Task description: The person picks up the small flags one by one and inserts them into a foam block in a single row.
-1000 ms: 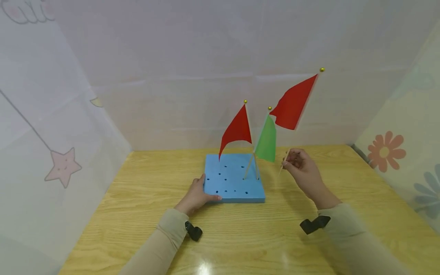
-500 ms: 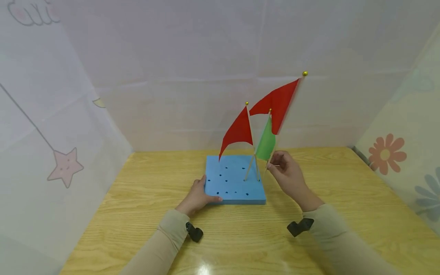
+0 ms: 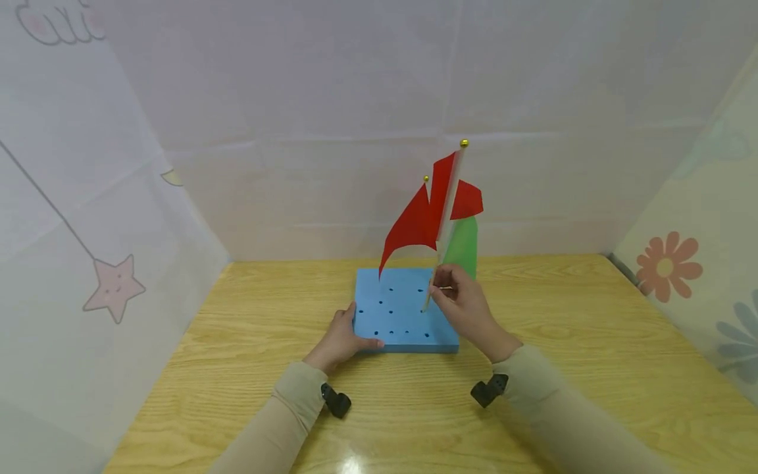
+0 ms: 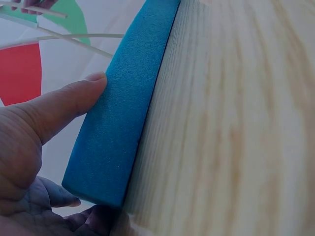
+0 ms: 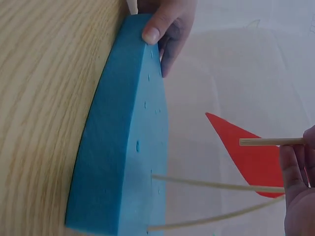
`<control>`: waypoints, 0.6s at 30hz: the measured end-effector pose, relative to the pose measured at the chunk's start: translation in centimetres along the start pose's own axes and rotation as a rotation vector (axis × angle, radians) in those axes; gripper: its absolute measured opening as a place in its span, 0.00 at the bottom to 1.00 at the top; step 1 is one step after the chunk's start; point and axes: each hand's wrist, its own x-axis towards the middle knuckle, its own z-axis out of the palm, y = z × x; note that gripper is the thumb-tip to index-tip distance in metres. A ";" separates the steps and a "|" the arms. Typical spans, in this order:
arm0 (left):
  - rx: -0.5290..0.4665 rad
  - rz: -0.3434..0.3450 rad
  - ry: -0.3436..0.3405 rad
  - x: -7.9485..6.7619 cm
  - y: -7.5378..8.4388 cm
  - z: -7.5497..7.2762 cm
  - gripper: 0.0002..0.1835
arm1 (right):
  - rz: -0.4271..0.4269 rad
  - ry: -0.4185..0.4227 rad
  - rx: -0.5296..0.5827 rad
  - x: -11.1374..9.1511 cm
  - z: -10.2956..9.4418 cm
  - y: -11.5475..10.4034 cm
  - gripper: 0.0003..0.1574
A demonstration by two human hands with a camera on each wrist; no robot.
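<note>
My left hand (image 3: pixel 339 339) holds the near left corner of a blue foam board (image 3: pixel 405 319) with several holes. Its thumb (image 4: pixel 74 101) presses the front edge, the fingers lie along the left side. My right hand (image 3: pixel 470 309) pinches the wooden stick (image 5: pixel 270 141) of a red flag (image 3: pixel 441 191) with a gold ball on top. In the right wrist view the stick's lower end hangs free, apart from the board. A second red flag (image 3: pixel 407 227) and a green flag (image 3: pixel 466 249) stand tilted in holes at the board's right, their sticks crossing. The held flag partly covers the green one.
The board lies on a wooden table (image 3: pixel 254 316). Behind stands a pale cloth backdrop (image 3: pixel 320 178). Side cloths carry a star print (image 3: pixel 115 288) at left and flower prints (image 3: pixel 668 266) at right.
My right hand has carried the red flag leftward from beside the board to over its right part, in front of the green flag. The left hand keeps its place on the board.
</note>
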 end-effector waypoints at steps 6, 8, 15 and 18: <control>-0.006 0.006 -0.006 0.2 -0.2 0.2 0.65 | -0.012 -0.020 -0.022 0.5 1.2 0.2 0.11; -0.013 0.000 -0.008 0.1 -0.1 0.3 0.64 | -0.020 -0.021 -0.034 0.6 1.5 0.2 0.12; -0.011 -0.004 -0.008 0.1 0.0 0.3 0.64 | 0.001 -0.053 -0.053 1.3 2.4 0.3 0.13; -0.004 -0.004 0.000 0.2 0.0 0.2 0.64 | 0.005 -0.065 -0.047 1.6 3.2 0.4 0.13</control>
